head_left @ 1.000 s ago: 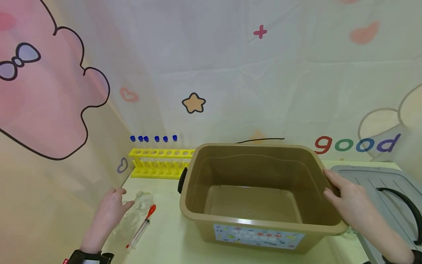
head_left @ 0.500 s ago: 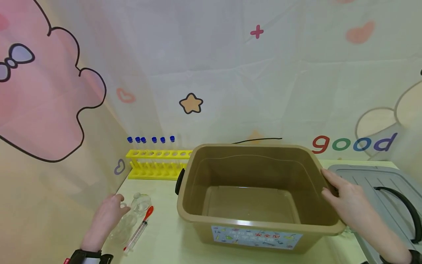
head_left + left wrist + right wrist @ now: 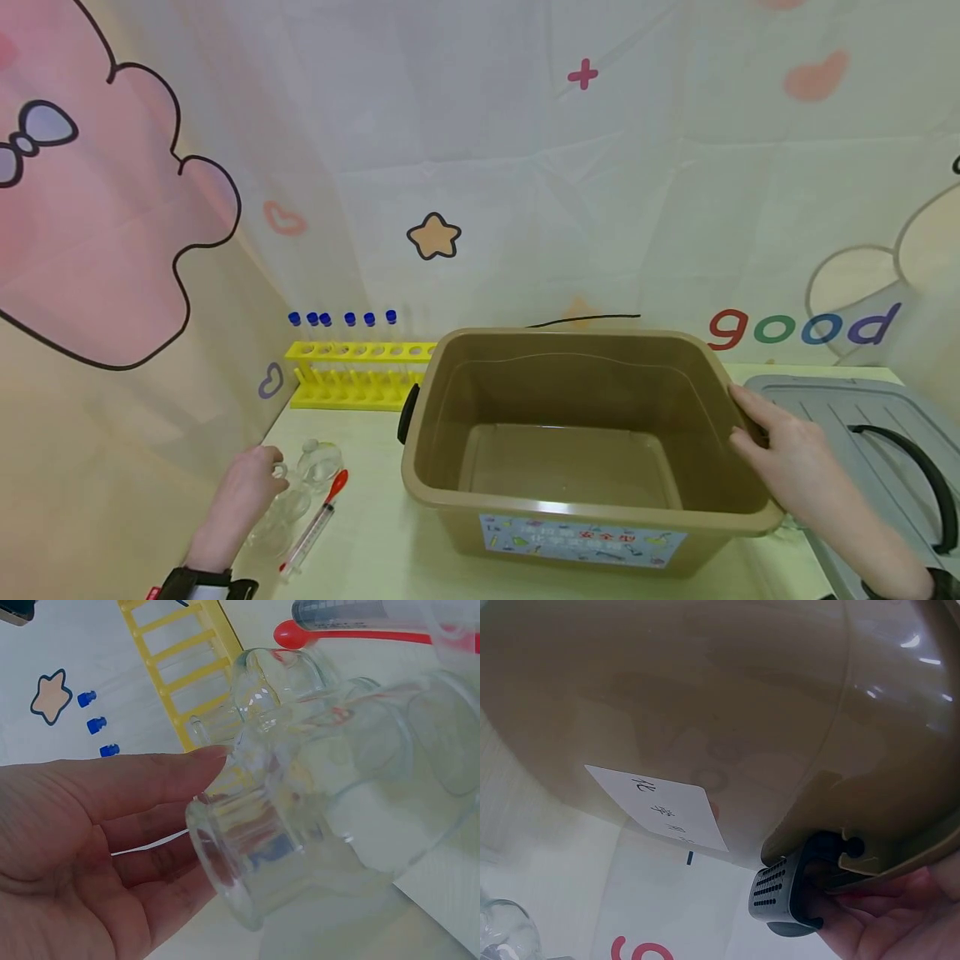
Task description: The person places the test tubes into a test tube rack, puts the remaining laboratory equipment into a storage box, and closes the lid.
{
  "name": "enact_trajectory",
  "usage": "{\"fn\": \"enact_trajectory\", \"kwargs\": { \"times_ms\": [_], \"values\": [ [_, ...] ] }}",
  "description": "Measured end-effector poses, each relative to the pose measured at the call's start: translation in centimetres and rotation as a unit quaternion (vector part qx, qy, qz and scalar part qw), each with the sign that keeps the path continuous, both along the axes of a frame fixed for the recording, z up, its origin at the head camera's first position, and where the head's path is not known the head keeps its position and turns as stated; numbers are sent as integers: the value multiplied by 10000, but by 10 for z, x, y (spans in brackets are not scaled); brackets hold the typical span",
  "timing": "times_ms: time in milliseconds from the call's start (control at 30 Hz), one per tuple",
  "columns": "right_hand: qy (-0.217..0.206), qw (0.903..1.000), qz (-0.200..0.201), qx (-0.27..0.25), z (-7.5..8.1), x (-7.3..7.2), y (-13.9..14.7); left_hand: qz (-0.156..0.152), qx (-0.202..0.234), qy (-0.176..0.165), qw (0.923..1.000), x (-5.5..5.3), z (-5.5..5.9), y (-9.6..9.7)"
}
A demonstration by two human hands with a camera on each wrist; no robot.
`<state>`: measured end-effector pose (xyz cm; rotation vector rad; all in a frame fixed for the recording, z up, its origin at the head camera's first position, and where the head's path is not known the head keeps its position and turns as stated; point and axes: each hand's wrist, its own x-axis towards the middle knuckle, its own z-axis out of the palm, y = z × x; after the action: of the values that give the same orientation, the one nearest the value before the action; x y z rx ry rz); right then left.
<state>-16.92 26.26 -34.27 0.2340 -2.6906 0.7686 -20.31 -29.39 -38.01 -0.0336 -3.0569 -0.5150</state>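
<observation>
My left hand (image 3: 242, 493) is at the left of the table, by a group of clear glassware. In the left wrist view, its thumb and fingers lie around the flanged neck of a clear glass bottle (image 3: 247, 855). Other glass pieces (image 3: 318, 463) stand right behind and overlap it, so their outlines blur together. My right hand (image 3: 795, 467) grips the right rim of a large tan plastic bin (image 3: 570, 383), beside its black handle clip (image 3: 780, 889). The bin's floor shows bare in the head view.
A red spoon (image 3: 337, 485) and a syringe (image 3: 309, 537) lie between the glassware and bin. Behind stands a yellow test tube rack (image 3: 352, 392) with blue-capped tubes (image 3: 349, 319). A grey lid (image 3: 832, 408) with a black handle lies at the right; glassware (image 3: 508, 930) is near the bin.
My left hand's thumb and fingers have closed in on the glass bottle's neck. The right hand keeps its grip on the bin. The whole head view has shifted slightly left.
</observation>
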Motion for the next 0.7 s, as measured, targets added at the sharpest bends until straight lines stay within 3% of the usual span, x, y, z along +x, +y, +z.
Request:
{"fn": "enact_trajectory", "kwargs": {
  "times_ms": [200,467,700],
  "values": [
    [22,10000,13,-7,0,0,1,-234,109,478,9985,6,8,-1],
    [15,10000,-10,-23,-1,-1,2,-237,186,666,9973,14,30,6],
    [85,10000,26,-28,-1,-1,1,-499,191,1368,9892,20,55,18]
  ]
}}
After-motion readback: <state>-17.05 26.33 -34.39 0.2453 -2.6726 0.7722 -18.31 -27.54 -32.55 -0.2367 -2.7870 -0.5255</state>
